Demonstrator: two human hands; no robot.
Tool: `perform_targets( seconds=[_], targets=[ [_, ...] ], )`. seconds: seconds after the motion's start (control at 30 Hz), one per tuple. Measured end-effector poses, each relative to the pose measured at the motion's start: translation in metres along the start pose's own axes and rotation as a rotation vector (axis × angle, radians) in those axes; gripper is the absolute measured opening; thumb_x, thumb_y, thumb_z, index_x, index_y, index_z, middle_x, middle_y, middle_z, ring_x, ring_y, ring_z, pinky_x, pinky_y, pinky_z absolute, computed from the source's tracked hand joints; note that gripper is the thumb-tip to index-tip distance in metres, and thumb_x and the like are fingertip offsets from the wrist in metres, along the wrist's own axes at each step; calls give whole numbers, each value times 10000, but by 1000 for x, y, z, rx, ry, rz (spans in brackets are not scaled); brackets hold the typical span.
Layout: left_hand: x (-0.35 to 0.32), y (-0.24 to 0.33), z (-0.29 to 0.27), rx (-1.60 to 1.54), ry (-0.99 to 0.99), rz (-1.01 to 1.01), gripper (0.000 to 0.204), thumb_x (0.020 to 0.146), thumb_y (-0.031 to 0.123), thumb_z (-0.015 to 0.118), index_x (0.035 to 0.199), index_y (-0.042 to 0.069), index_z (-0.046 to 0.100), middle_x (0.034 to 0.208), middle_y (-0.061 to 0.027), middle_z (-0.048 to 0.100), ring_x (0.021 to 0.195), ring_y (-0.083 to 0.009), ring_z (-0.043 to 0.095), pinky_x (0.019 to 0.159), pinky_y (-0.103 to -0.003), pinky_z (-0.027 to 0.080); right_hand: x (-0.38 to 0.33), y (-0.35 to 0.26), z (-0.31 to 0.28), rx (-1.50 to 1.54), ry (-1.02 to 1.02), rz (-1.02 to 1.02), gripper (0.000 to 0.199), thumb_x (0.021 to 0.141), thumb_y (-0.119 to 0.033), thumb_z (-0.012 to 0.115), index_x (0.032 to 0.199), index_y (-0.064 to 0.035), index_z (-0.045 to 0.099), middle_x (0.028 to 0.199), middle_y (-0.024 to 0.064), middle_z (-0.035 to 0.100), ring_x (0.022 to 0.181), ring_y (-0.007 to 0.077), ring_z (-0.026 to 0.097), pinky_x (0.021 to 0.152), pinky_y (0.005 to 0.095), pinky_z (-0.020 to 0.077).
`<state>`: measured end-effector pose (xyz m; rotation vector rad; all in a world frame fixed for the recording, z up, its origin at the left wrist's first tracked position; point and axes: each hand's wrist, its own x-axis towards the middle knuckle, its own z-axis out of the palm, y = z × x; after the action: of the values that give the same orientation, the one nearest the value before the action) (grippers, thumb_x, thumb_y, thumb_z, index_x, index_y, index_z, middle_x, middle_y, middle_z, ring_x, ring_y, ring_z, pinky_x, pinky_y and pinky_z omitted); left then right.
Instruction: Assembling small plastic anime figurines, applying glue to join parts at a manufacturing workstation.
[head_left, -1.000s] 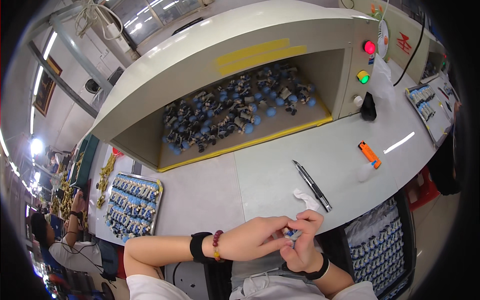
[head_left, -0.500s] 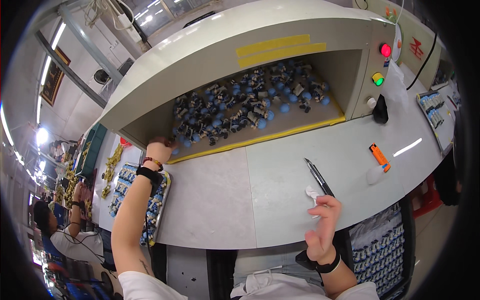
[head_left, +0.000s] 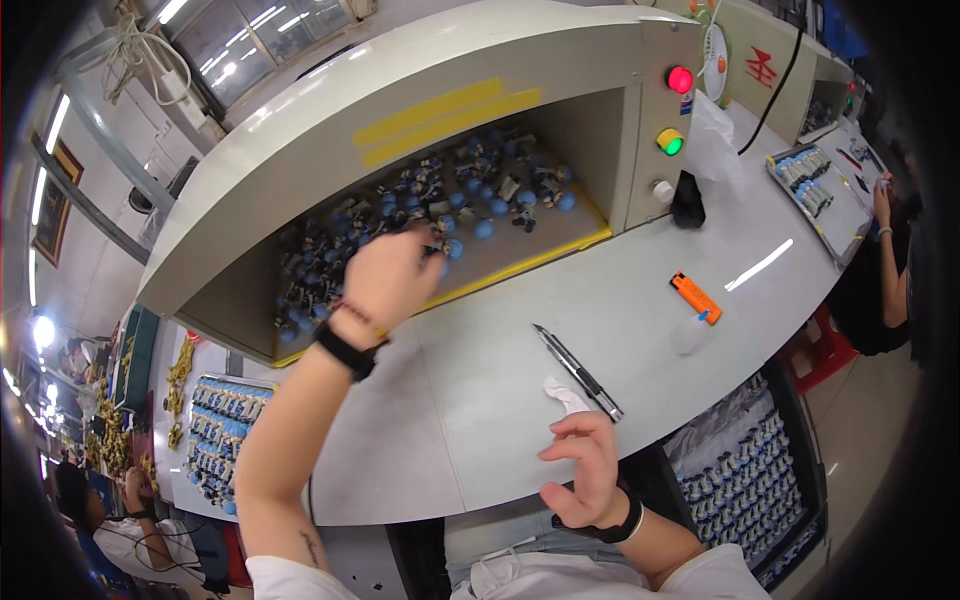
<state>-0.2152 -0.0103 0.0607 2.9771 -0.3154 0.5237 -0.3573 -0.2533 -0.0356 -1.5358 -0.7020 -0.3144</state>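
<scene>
A long pale grey desk (head_left: 520, 400) curves across the view, under strip lights and high windows at the far left of a workshop. On its far side sits a big cream hooded cabinet (head_left: 420, 70) with yellow tape strips, a red lamp (head_left: 680, 79) and a green lamp (head_left: 670, 144) on its right post. Inside its open bay lies a heap of small blue-and-dark figurines (head_left: 470, 205), bounded by a yellow lip along the near edge.

On the desk, right of centre, lies a slim dark knife (head_left: 578, 371), with a scrap of white cloth (head_left: 566, 394) just beside its near end. Farther right is an orange lighter (head_left: 695, 297). A tray of blue figurines (head_left: 222, 440) rests at the near left, and a crate of more figurines (head_left: 745, 475) stands below the desk edge at the near right. Another person (head_left: 890, 260) works at the far right.

The left hand (head_left: 392, 277) is stretched into the bay, fingers curled down onto the heap at its near middle; whether they are clamped on a figurine I cannot tell, since the back of the hand hides the tips. The right hand (head_left: 585, 470) hovers at the near desk edge, fingers (head_left: 565, 450) loosely apart and bent, holding nothing that I can see, close to the white cloth.
</scene>
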Motion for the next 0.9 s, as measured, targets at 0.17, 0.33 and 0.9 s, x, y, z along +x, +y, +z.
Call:
perform_targets(
  seconds=[0.17, 0.33, 0.9],
  targets=[
    [75, 50, 58, -234, -50, 178, 264, 749, 260, 600, 904, 47, 579, 832, -164, 617, 781, -311, 600, 670, -361, 472, -1, -2, -7, 184, -62, -53, 286, 664, -164, 608, 903, -13, 563, 993, 151, 484, 841, 248, 487, 729, 301, 417],
    [95, 62, 85, -99, -265, 4, 263, 714, 275, 636, 834, 47, 587, 782, -164, 603, 780, -319, 583, 681, -376, 461, -4, -1, -8, 287, -78, -17, 306, 655, -144, 597, 922, -3, 550, 994, 138, 497, 839, 239, 502, 731, 298, 422],
    [-213, 120, -46, -2115, -377, -412, 474, 753, 350, 641, 1021, -29, 543, 924, -67, 479, 789, -159, 453, 675, -270, 373, 29, 9, -87, -459, 688, 77, 412, 697, -165, 625, 1042, -7, 464, 934, 127, 506, 854, 191, 441, 754, 306, 349]
  ],
)
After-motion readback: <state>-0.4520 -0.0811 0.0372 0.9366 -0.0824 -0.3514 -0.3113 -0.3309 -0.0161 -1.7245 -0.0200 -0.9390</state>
